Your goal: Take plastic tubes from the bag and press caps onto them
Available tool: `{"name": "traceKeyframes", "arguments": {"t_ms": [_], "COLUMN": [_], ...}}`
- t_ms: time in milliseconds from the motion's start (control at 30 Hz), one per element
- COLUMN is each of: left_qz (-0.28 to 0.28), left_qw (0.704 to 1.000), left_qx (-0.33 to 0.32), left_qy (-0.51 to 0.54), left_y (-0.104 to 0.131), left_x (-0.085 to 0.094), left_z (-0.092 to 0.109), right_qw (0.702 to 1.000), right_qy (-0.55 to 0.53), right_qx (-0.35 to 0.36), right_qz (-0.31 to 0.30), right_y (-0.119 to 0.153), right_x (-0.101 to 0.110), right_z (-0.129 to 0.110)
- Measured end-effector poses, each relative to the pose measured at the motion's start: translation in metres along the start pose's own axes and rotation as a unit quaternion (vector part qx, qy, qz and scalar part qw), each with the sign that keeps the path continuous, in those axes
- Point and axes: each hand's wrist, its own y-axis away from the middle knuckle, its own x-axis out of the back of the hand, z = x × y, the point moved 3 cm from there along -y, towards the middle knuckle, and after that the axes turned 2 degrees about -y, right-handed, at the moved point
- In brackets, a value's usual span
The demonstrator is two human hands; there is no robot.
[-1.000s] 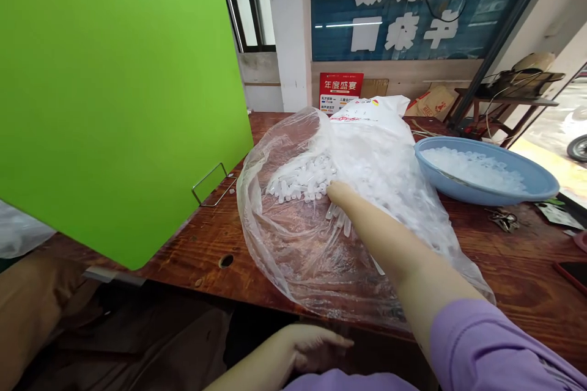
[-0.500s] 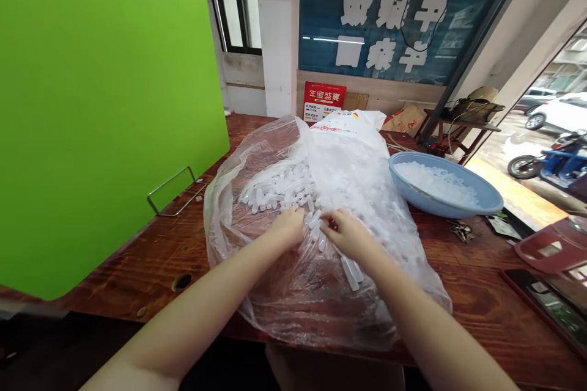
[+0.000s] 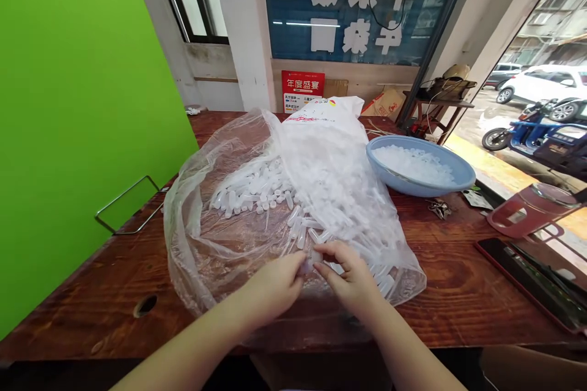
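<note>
A big clear plastic bag (image 3: 202, 244) lies spread over the table, with many small translucent white plastic tubes (image 3: 257, 186) heaped inside and at its mouth. Close to the table's front edge, my left hand (image 3: 277, 281) is closed on a small translucent plastic tube (image 3: 306, 265), mostly covered by the fingers. My right hand (image 3: 351, 278) pinches a small whitish plastic piece (image 3: 316, 255) between thumb and fingers, right against the tube. Whether the two pieces are joined I cannot tell. Several loose tubes (image 3: 301, 233) lie just beyond my fingertips.
To the right stands a blue basin (image 3: 398, 184) full of small white plastic pieces. A green board (image 3: 92, 134) with a wire handle (image 3: 128, 208) rises at the left. Keys (image 3: 439, 209), a pink mug (image 3: 527, 211) and a phone (image 3: 527, 281) lie rightward on the wooden table (image 3: 452, 281).
Both hands have come back from the loose tubes toward the front edge and closer together, now with small pieces between the fingers. The head view has shifted to the right.
</note>
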Motion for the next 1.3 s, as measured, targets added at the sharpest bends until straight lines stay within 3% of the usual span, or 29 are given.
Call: {"name": "traceKeyframes", "arguments": {"t_ms": [167, 333, 433, 633, 867, 1033, 1200, 1300], "left_qz": [-0.057, -0.090, -0.102, -0.060, -0.048, -0.049, -0.065, -0.077], "left_qw": [0.989, 0.987, 0.989, 0.997, 0.995, 0.994, 0.996, 0.995], "left_qx": [0.023, 0.014, 0.020, 0.037, 0.073, 0.049, 0.042, 0.013], "left_qy": [0.135, 0.129, 0.103, -0.040, -0.037, -0.086, -0.049, -0.062], "left_y": [0.026, 0.033, 0.035, 0.036, 0.038, 0.038, 0.041, 0.040], "left_x": [-0.007, -0.002, 0.001, 0.002, -0.001, -0.002, 0.004, 0.005], "left_z": [0.004, 0.009, 0.015, 0.021, 0.009, 0.011, 0.011, 0.015], "right_qw": [0.986, 0.975, 0.980, 0.974, 0.987, 0.970, 0.990, 0.993], "right_qy": [-0.013, 0.008, 0.029, 0.146, 0.065, 0.125, 0.091, 0.063], "right_qx": [0.076, 0.162, 0.119, -0.093, -0.029, -0.120, 0.003, -0.070], "right_qz": [-0.151, -0.151, -0.156, -0.146, -0.147, -0.171, -0.106, -0.069], "right_y": [0.011, 0.022, 0.022, 0.023, 0.027, 0.028, 0.032, 0.032], "right_x": [0.004, 0.003, -0.001, -0.012, -0.023, -0.029, -0.039, -0.049], "right_z": [-0.024, -0.031, -0.030, -0.019, -0.025, -0.018, -0.019, -0.010]}}
